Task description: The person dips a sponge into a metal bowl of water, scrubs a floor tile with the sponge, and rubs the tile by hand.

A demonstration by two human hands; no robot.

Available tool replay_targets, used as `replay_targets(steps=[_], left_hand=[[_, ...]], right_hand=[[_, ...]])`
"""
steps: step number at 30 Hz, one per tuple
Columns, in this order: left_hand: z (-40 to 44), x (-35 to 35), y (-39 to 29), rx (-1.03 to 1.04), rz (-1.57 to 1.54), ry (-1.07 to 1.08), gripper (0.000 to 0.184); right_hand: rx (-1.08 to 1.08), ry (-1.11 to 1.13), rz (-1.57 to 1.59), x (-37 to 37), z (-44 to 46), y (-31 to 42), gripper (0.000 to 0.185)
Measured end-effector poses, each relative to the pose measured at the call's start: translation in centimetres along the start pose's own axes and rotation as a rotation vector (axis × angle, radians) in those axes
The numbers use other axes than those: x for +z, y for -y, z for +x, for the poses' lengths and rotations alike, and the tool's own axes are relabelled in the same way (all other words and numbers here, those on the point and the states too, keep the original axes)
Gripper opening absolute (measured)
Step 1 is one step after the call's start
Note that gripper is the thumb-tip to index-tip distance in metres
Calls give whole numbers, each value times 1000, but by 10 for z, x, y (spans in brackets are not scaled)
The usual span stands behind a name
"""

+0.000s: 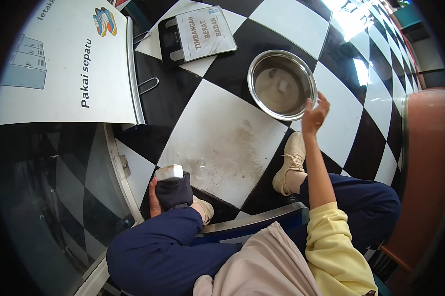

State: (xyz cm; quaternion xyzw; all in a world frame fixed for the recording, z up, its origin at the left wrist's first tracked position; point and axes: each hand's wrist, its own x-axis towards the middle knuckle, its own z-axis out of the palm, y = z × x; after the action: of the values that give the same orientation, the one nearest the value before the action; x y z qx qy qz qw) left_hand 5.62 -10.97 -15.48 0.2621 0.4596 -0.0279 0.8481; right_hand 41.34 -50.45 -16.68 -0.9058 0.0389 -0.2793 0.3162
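A dark cloth item with a white block [169, 172] at its top is held in my left hand [154, 196], beside my left knee. Only some fingers of that hand show along the item's left side; the rest is hidden. My right hand [316, 114] is at the right rim of a round metal bowl [254, 93] on the floor. Its thumb overlaps the rim, and the other fingers are apart, outside the bowl. Inside the bowl is what looks like murky liquid with bright reflections.
A scale [170, 42] with a labelled sheet [210, 32] lies beyond the bowl, to the left. A printed sign board [69, 93] stands at the left above a glass panel [59, 187]. Dirt marks a white floor tile [222, 143]. My shoes flank that tile.
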Motion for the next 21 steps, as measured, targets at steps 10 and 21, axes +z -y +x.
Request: replay_targets(steps=[10, 21], left_hand=[[-5, -14, -6, 84, -71, -34, 77], [-17, -4, -4, 89, -169, 66, 68]], right_hand=[[-772, 1158, 137, 41, -242, 154, 45], [-250, 1081, 330, 149, -164, 182, 15]])
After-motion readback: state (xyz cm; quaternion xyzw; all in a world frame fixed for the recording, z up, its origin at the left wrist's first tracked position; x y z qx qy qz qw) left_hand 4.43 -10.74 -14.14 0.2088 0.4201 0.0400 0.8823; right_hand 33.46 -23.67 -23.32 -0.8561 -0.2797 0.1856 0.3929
